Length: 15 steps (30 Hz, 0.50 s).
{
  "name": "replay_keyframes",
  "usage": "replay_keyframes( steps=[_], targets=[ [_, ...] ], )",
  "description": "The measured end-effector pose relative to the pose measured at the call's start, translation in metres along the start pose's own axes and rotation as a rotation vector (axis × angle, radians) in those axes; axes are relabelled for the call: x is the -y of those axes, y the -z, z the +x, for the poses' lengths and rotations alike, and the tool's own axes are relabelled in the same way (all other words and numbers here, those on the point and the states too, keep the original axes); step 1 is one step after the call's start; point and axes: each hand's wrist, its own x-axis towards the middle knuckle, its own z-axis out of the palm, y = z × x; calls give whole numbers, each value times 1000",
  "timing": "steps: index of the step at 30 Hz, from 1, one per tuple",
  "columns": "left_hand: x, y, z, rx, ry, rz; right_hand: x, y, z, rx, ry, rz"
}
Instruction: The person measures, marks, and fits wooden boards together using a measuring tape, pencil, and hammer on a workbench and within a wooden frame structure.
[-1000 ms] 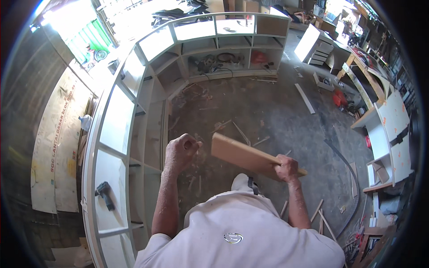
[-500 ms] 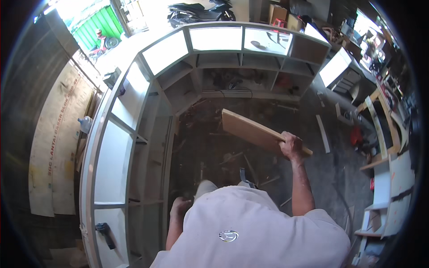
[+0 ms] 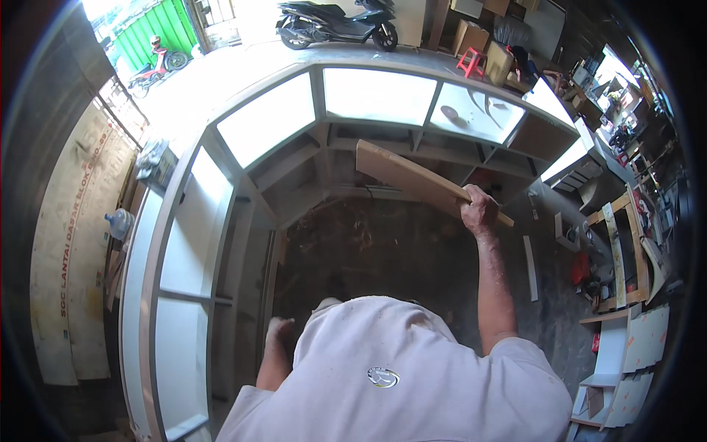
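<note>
My right hand [image 3: 479, 208] is closed around the near right end of a flat wooden board [image 3: 409, 177]. Tilted, the board reaches away to the left in mid-air, in front of the far shelves. Lower down on the left, my left hand [image 3: 278, 328] is beside the inner side of a long white cabinet frame [image 3: 152, 295]. Its fingers are too unclear to tell whether it is open or closed, and I make out nothing in it.
The cabinet frame curves around the left and far side, with open compartments [image 3: 287, 163]. Wood scraps and a pale strip [image 3: 530, 269] lie on the dark floor. A wooden frame [image 3: 622, 250] and white panels [image 3: 648, 339] stand at right. A motorbike [image 3: 339, 26] is parked beyond.
My right hand has raised the board and carried it farther away, toward the far shelves. My left hand has shifted slightly left. The view has moved, leaving the dark tool at lower left out of sight.
</note>
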Motion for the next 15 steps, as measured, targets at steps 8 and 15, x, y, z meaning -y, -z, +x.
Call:
replay_keyframes(
  steps=[8,15],
  targets=[
    [-435,126,105,-289,-694,-122,-1,-96,185,21,45,14],
    [-714,117,77,-130,-922,-238,-21,-201,311,56,141,-6]
  ],
)
